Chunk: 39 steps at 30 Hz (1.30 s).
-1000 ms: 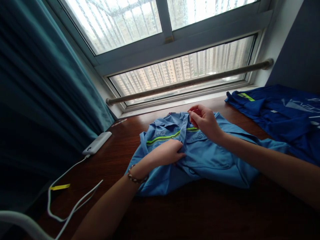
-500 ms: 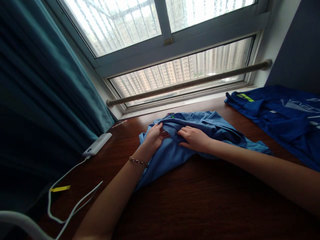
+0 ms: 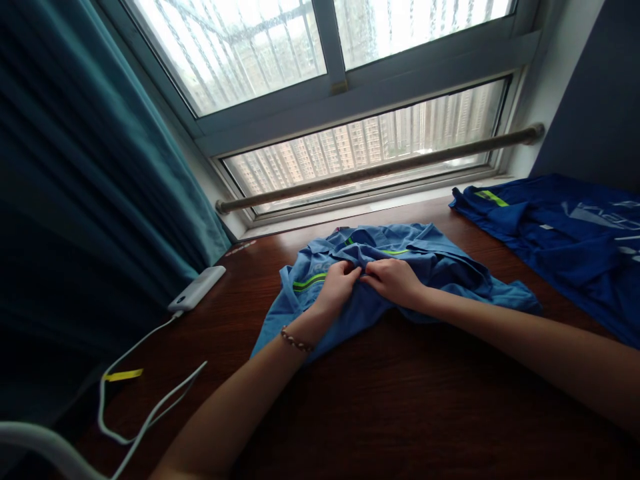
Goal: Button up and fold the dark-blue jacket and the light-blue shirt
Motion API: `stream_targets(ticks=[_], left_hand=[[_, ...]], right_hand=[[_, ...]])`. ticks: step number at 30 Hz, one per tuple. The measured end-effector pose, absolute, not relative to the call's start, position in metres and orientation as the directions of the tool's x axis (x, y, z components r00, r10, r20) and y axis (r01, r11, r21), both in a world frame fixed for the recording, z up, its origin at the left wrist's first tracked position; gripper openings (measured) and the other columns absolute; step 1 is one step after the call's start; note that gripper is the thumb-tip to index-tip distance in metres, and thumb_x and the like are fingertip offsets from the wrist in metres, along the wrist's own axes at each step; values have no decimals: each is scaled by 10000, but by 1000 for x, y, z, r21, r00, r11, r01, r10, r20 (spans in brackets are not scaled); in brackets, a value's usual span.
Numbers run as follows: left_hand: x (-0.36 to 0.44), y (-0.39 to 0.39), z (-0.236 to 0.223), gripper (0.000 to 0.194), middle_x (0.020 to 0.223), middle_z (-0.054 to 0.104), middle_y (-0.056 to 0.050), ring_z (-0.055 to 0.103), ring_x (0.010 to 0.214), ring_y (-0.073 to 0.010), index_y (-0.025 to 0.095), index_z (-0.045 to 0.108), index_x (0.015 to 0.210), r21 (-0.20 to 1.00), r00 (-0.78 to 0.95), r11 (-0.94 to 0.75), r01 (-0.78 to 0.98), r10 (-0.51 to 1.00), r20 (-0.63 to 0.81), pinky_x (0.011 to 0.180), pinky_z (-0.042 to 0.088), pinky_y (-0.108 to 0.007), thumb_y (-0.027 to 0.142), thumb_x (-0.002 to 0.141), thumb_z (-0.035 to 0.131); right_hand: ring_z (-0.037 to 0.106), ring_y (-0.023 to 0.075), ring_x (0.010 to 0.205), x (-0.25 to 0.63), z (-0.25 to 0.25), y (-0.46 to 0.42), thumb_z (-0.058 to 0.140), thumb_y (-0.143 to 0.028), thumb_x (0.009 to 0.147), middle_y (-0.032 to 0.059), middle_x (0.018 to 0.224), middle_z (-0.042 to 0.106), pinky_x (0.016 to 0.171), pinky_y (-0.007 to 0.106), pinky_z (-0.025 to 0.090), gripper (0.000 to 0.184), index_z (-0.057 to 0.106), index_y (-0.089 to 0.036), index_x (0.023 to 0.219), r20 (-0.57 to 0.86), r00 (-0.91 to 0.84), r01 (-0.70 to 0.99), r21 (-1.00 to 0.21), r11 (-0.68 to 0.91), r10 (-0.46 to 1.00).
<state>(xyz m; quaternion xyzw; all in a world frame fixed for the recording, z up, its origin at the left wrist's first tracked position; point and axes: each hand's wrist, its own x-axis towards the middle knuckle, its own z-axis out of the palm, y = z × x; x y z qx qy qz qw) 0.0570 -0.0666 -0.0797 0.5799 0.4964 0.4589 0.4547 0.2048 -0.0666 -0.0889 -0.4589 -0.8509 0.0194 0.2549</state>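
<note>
A light blue shirt [image 3: 370, 310] with yellow-green and dark stripes lies rumpled on the brown wooden surface [image 3: 400, 400]. My left hand [image 3: 340, 285], with a braided bracelet at the wrist, is closed on the fabric near the shirt's middle. Right beside it, my right hand [image 3: 393, 281] pinches the same cloth, and the fingertips of both hands almost meet. Between them the fabric is bunched up. What lies under the folds is hidden.
A darker blue garment [image 3: 560, 220] with white print lies at the right. At the left are a white power bank [image 3: 197, 288], its white cable [image 3: 150, 420] and a teal curtain [image 3: 135, 153]. A metal rail [image 3: 380, 170] crosses the window behind.
My left hand has moved right, next to my right hand, and now grips cloth there. The shirt's left part has opened out, showing a yellow-green stripe. My right hand has shifted slightly right.
</note>
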Motion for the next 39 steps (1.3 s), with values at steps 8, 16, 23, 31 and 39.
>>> stream_targets(ticks=[8,16,23,31,39], left_hand=[[37,-39,-107,174,650,603,-14,495,547,-108,127,629,803,983,63,-146,114,988,140,535,396,-226,229,662,608],[42,-41,-116,327,616,571,12,470,502,-91,149,585,976,991,57,-70,-118,995,77,526,411,-227,300,688,619],[40,-40,-117,229,576,535,28,421,452,-64,127,592,871,993,-45,-101,-67,994,98,448,332,-186,259,684,595],[39,-40,-115,227,629,599,-8,499,522,-96,105,616,856,999,4,-42,-34,999,42,539,408,-224,231,667,601],[45,-52,-103,331,861,664,-72,606,748,-166,125,617,895,997,165,-38,-68,985,49,729,460,-289,208,585,699]], right_hand=[[585,206,672,203,-65,-69,438,-439,862,71,689,637,553,259,345,378,667,-192,691,169,-586,766,-203,610,792],[598,256,716,220,-66,-54,467,-368,852,116,808,629,572,297,390,264,628,-164,892,242,-448,883,-34,469,861],[555,156,793,210,-86,-58,429,-181,879,61,881,579,693,247,420,160,585,-157,907,463,-742,479,-140,867,485],[547,162,844,214,-103,-55,380,-189,901,84,959,559,739,275,453,206,567,-147,977,552,-700,445,-160,881,453],[525,170,857,214,-102,-61,307,-195,922,83,960,560,750,284,428,291,595,-166,954,587,-702,430,-104,897,404]])
